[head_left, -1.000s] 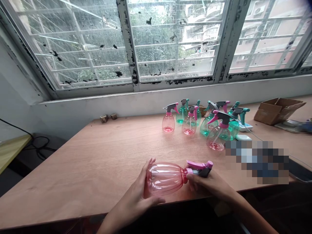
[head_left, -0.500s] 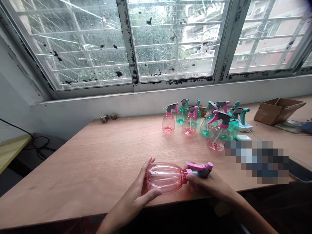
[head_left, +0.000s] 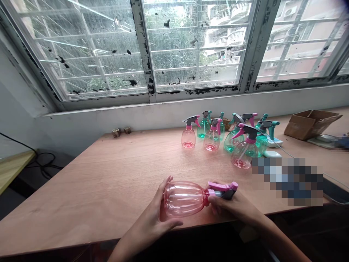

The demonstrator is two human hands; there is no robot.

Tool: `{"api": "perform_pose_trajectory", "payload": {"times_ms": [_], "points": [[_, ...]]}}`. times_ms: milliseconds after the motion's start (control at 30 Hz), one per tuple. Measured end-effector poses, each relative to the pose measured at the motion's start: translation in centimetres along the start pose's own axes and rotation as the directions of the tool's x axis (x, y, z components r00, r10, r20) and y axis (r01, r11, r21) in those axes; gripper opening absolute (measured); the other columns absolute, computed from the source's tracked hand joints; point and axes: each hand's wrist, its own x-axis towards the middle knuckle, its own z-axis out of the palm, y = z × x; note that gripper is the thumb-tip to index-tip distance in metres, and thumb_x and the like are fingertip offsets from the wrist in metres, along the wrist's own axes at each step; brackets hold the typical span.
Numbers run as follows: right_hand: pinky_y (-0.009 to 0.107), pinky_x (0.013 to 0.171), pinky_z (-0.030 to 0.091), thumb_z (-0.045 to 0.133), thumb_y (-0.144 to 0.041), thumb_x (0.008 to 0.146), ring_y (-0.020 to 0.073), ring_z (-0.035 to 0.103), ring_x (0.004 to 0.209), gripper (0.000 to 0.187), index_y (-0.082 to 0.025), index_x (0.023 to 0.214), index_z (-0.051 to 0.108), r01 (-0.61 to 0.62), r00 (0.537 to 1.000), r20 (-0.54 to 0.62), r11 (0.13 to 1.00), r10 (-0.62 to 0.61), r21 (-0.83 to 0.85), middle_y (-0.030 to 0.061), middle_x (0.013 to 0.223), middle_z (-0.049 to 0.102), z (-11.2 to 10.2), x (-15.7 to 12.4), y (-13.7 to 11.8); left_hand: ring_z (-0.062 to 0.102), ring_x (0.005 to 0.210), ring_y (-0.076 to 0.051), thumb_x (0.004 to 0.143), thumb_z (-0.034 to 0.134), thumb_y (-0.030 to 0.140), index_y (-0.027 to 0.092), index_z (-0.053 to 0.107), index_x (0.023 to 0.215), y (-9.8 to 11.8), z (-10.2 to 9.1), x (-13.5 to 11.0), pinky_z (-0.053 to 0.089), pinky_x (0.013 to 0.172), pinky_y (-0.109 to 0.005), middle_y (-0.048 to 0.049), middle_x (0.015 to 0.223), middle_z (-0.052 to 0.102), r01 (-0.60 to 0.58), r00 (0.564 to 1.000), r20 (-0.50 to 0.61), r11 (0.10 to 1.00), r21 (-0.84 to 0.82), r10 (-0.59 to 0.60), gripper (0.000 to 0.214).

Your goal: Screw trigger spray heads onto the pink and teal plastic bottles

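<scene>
A clear pink spray bottle [head_left: 184, 199] lies on its side just above the table's front edge, its base toward the left. My left hand [head_left: 155, 211] cups the base end, with the fingers behind it and the thumb stretched along the near side. At the other end my right hand [head_left: 231, 205] is closed round the pink collar and neck, thumb on the collar. The spray head [head_left: 225, 189], grey with a pink trigger, points right and is partly covered by that hand.
Several pink and green spray bottles [head_left: 211, 140] stand upright at the back right of the wooden table [head_left: 109, 182]. Farther right is an open cardboard box [head_left: 311, 125]. Two small brown blocks [head_left: 116, 133] sit near the wall. A blurred patch hides things at the right.
My left thumb has straightened and shifted slightly off the bottle's near side. The bottle and my right hand have hardly moved.
</scene>
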Motion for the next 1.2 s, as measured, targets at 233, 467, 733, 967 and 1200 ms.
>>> {"api": "perform_pose_trajectory", "payload": {"times_ms": [233, 467, 733, 967, 1200], "points": [[0.027, 0.06, 0.04, 0.069, -0.045, 0.09, 0.014, 0.052, 0.062, 0.029, -0.018, 0.085, 0.058, 0.004, 1.0, 0.004, 1.0, -0.004, 0.014, -0.0027, 0.067, 0.061, 0.05, 0.11, -0.12, 0.015, 0.154, -0.03, 0.095, 0.066, 0.047, 0.04, 0.004, 0.159, 0.12, -0.37, -0.39, 0.012, 0.127, -0.051, -0.0016, 0.169, 0.014, 0.038, 0.998, 0.049, 0.999, 0.013, -0.039, 0.089], [0.028, 0.06, 0.041, 0.068, -0.046, 0.091, 0.0149, 0.054, 0.062, 0.03, -0.018, 0.083, 0.059, -0.005, 1.0, -0.007, 1.0, 0.005, -0.016, -0.0017, 0.066, 0.062, 0.0, 0.0, 0.23, 0.017, 0.154, -0.029, 0.094, 0.068, 0.044, 0.038, 0.006, 0.159, 0.51, -0.19, -0.28, 0.014, 0.127, -0.05, -0.0017, 0.169, 0.015, 0.073, 0.997, 0.02, 0.997, 0.005, -0.073, 0.09], [0.027, 0.06, 0.042, 0.069, -0.045, 0.091, 0.0144, 0.054, 0.062, 0.029, -0.017, 0.089, 0.06, 0.011, 1.0, 0.019, 1.0, -0.011, 0.0, -0.0025, 0.067, 0.061, -0.08, -0.02, 0.2, 0.021, 0.153, -0.03, 0.087, 0.078, 0.033, 0.035, 0.004, 0.16, 0.56, 0.09, -0.17, 0.017, 0.127, -0.048, -0.0052, 0.168, 0.017, 0.042, 0.999, 0.012, 0.997, 0.062, -0.042, 0.104], [0.027, 0.06, 0.042, 0.069, -0.047, 0.09, 0.0148, 0.055, 0.062, 0.031, -0.018, 0.085, 0.06, -0.007, 1.0, -0.004, 1.0, 0.007, -0.002, -0.002, 0.067, 0.062, 0.0, -0.03, 0.17, 0.014, 0.155, -0.029, 0.102, 0.048, 0.055, 0.032, 0.01, 0.161, 0.56, -0.42, -0.38, 0.009, 0.127, -0.049, -0.0027, 0.169, 0.014, 0.057, 0.997, 0.052, 0.998, -0.003, -0.057, 0.074], [0.028, 0.06, 0.041, 0.068, -0.05, 0.09, 0.0153, 0.055, 0.062, 0.035, -0.018, 0.075, 0.062, -0.006, 0.999, -0.033, 0.999, 0.005, -0.04, -0.0001, 0.067, 0.064, -0.07, -0.1, 0.04, 0.017, 0.154, -0.029, 0.102, 0.052, 0.052, 0.037, 0.015, 0.159, 0.79, -0.41, -0.35, 0.011, 0.127, -0.05, 0.0001, 0.168, 0.018, 0.079, 0.997, 0.02, 0.997, -0.012, -0.079, 0.069]]}}
